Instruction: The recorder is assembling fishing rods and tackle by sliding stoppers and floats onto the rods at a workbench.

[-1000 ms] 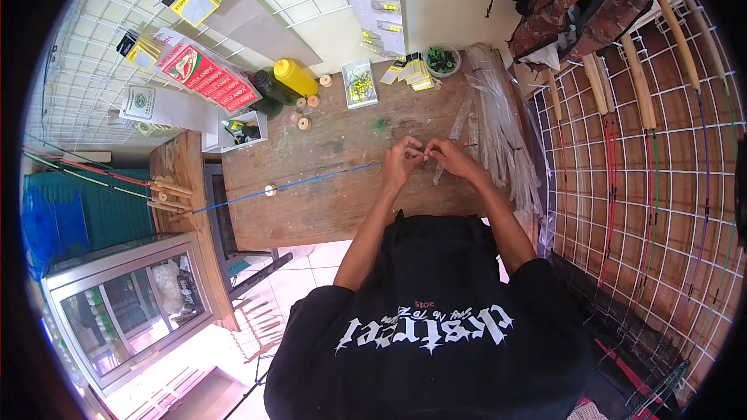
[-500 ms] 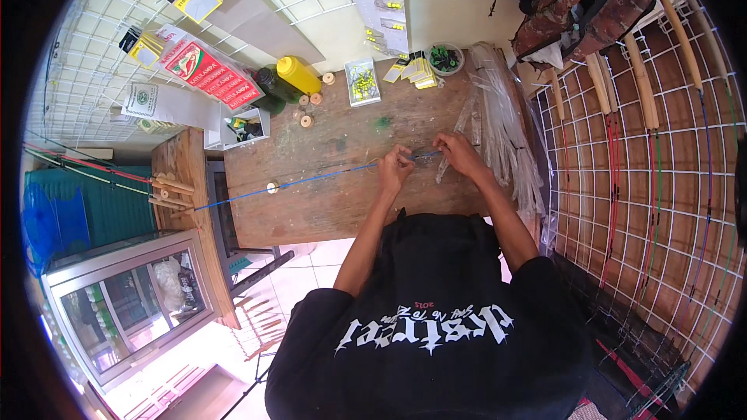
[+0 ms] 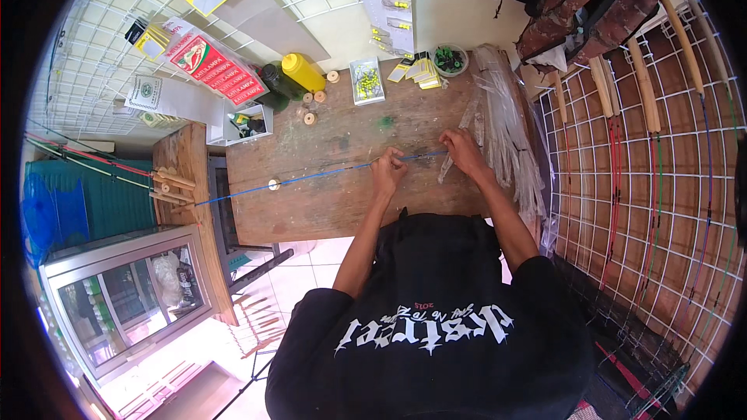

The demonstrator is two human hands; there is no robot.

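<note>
Both left hand and right hand seemingly steadied blue rod between curled fingers, exact grip unclear. Next move likely needed steadiness.

My left hand covers a stretch of the blue rod, so I can't see how my fingers press on it. Where the rod meets my right hand, its end is too small to make out, and so is any fine line there. My black shirt hides part of the table's near edge and is itself cut off below. The red packets partly cover the dark bottle. The backpack runs out of view above. Behind the cabinet's glass, the contents blur.
</note>
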